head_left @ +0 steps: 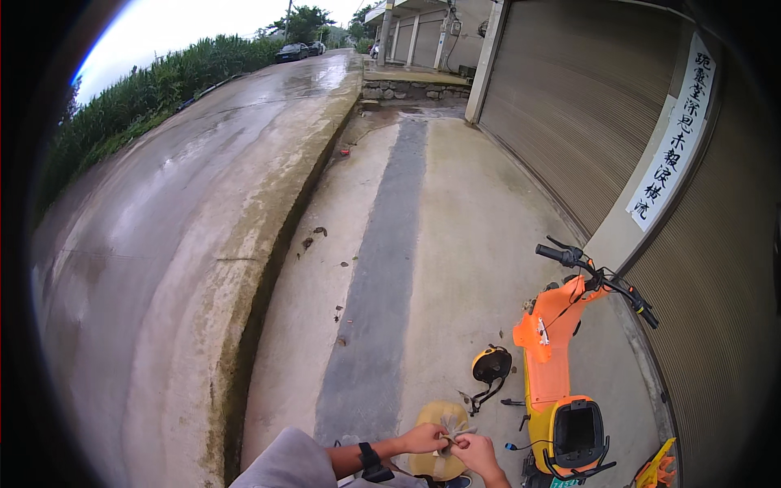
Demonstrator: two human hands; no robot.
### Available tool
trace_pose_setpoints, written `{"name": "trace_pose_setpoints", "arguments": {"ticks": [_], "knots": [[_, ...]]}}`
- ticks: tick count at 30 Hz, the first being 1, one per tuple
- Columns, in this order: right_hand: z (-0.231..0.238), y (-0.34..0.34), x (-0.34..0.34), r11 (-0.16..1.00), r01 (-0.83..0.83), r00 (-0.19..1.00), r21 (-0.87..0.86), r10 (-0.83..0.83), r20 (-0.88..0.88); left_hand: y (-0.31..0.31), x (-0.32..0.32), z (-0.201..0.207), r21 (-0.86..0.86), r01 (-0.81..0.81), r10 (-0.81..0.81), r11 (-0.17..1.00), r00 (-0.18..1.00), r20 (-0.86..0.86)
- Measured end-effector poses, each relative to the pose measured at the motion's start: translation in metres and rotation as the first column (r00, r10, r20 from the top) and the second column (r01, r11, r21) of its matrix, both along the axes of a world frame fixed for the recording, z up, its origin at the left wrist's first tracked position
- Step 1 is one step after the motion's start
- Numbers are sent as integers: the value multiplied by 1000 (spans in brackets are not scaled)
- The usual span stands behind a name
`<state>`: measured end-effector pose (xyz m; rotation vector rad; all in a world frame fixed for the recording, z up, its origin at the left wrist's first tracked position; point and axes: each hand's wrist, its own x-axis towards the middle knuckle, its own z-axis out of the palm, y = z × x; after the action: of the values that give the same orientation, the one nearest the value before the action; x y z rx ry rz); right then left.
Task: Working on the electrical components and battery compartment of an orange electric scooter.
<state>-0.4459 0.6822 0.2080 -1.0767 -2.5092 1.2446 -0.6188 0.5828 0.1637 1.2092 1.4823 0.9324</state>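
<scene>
"What does the head view show at the hands?"

"The person's left hand (pixel 425 440) and right hand (pixel 478 454) meet over a yellowish, rounded, seemingly plastic bundle (pixel 429 466), just left of an orange-and-yellow two-wheeled scooter (pixel 547 372)."

"And the fingers?"

"On both hands they look pressed together, pinching near the bundle's pale grey, crinkled top (pixel 458 424)."

"How far along?"

"The top seems gathered already; with 2 hands on it, the handling looks unfinished. Whether it is fastened cannot be told."

"Nearby?"

"A yellow-and-black helmet (pixel 491 365) lies on pale concrete (pixel 468 244), apart from the bundle."
</scene>
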Motion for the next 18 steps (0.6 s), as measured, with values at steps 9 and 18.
{"name": "trace_pose_setpoints", "arguments": {"ticks": [9,18], "knots": [[-17,19,-25,973,-145,924,178,68,377,7,-14,-25,-59,-90,64,994,934,-351],[-69,0,-24,990,-128,992,-67,127,-9,13,-6,-6,51,-162,170,985,927,-334]]}}
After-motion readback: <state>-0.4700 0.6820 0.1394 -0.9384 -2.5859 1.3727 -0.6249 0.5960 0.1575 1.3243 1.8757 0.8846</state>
